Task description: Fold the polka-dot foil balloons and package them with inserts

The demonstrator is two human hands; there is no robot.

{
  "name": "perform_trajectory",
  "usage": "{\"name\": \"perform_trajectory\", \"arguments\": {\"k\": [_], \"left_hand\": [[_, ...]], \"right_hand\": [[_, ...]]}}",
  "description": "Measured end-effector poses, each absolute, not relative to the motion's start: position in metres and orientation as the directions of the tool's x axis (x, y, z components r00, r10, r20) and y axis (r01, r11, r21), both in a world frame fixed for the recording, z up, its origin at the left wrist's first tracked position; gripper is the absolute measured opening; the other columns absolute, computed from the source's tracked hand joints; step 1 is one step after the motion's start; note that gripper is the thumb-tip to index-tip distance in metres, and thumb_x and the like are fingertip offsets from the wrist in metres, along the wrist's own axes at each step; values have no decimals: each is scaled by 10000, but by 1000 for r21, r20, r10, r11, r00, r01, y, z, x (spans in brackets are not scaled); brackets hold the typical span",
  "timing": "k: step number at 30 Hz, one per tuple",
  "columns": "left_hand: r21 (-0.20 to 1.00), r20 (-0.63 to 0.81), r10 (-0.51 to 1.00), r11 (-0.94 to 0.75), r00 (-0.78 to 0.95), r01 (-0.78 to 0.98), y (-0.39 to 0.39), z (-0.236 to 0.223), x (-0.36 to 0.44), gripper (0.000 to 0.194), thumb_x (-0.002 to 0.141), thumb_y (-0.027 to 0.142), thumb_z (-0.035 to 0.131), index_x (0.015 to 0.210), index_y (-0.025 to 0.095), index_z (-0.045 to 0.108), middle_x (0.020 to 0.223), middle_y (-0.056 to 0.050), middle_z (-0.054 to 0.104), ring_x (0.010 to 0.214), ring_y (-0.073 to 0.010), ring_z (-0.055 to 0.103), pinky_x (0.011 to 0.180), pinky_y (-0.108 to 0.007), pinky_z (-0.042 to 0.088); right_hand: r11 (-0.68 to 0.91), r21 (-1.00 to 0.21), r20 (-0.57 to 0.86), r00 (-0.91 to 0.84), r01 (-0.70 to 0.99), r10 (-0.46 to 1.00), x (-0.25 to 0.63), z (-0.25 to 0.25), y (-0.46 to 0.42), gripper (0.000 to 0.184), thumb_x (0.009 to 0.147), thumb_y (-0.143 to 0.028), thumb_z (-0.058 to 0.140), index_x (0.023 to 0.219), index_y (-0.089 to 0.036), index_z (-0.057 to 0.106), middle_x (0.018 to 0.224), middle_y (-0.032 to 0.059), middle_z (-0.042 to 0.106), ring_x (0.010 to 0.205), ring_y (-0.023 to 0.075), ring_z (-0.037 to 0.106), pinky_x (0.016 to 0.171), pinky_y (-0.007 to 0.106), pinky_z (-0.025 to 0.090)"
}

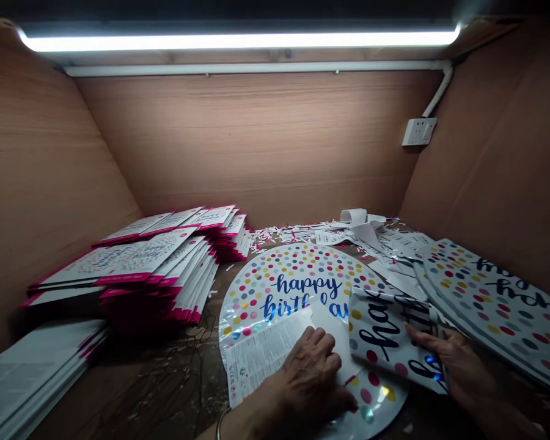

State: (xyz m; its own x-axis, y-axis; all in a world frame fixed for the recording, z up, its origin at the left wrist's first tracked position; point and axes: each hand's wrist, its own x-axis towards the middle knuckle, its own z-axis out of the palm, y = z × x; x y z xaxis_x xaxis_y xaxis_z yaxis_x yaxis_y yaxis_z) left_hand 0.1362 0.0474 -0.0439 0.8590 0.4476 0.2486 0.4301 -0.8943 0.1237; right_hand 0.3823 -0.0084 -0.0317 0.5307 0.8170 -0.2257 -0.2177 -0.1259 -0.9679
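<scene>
My left hand [314, 366] bears down on a white printed paper packet [263, 354], its fingers curled over the packet's right part; the fingertips are partly hidden. Small print covers the packet's left side. In my right hand [461, 360] is a folded foil balloon [394, 339] with dark blue lettering and coloured dots, pinched at its right edge between thumb and fingers. The balloon's left end lies close to the packet's right side. Beneath both is a flat round foil balloon [297, 263], dotted and lettered "happy birthday".
Stacked white packets with pink edges [151, 256] rise at the left, with another pile [41, 351] nearer me. More flat dotted balloons [499, 305] lie at the right. Paper scraps [371, 232] gather at the back. Wooden walls enclose the bench; a socket [420, 131] is mounted on the right.
</scene>
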Motion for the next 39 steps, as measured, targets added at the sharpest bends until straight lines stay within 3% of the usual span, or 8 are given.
{"name": "perform_trajectory", "arguments": {"k": [4, 10, 15, 21, 27, 39], "left_hand": [[119, 202, 396, -918, 896, 378, 47, -42, 139, 361, 812, 519, 540, 793, 161, 495, 858, -26, 506, 796, -169, 451, 814, -335, 354], [143, 171, 403, -913, 899, 382, 46, -32, 151, 218, 833, 327, 526, 719, 152, 467, 827, -29, 508, 789, -156, 440, 788, -305, 352], [182, 192, 418, -904, 888, 386, 48, -36, 154, 228, 798, 321, 568, 694, 151, 457, 808, -14, 503, 774, -143, 428, 787, -296, 348], [233, 198, 370, -917, 908, 323, 49, -42, 152, 294, 764, 315, 597, 607, 153, 408, 771, 1, 500, 787, -140, 431, 784, -290, 343], [199, 229, 338, -934, 913, 296, 43, -48, 153, 302, 837, 455, 481, 741, 171, 445, 756, 0, 507, 736, -141, 450, 804, -332, 338], [159, 296, 343, -938, 892, 308, 43, -50, 154, 340, 828, 499, 466, 749, 169, 483, 779, -27, 466, 748, -164, 410, 788, -332, 342]], "right_hand": [[-219, -892, -391, 432, -396, 813, 382, -36, -2, 210, 541, -277, 779, 704, -203, 669, 714, 46, 708, 741, 276, 676, 643, 324, 590], [-233, -831, -458, 384, -505, 802, 386, -41, 1, 295, 530, -243, 818, 766, -194, 647, 701, 23, 705, 691, 251, 678, 585, 297, 591], [-260, -864, -450, 431, -431, 782, 386, -42, 0, 406, 481, -187, 846, 807, -171, 605, 697, 17, 703, 714, 247, 679, 585, 271, 584], [-279, -865, -452, 403, -417, 796, 380, -37, -1, 353, 530, -226, 834, 793, -158, 610, 690, 35, 700, 667, 232, 674, 548, 266, 570], [-309, -854, -472, 374, -419, 798, 384, -41, -1, 374, 503, -260, 851, 764, -155, 603, 666, 39, 692, 615, 220, 662, 517, 265, 550], [-313, -848, -484, 387, -427, 785, 383, -37, 4, 385, 483, -237, 858, 763, -161, 605, 681, 44, 693, 585, 194, 641, 510, 259, 537]]}}
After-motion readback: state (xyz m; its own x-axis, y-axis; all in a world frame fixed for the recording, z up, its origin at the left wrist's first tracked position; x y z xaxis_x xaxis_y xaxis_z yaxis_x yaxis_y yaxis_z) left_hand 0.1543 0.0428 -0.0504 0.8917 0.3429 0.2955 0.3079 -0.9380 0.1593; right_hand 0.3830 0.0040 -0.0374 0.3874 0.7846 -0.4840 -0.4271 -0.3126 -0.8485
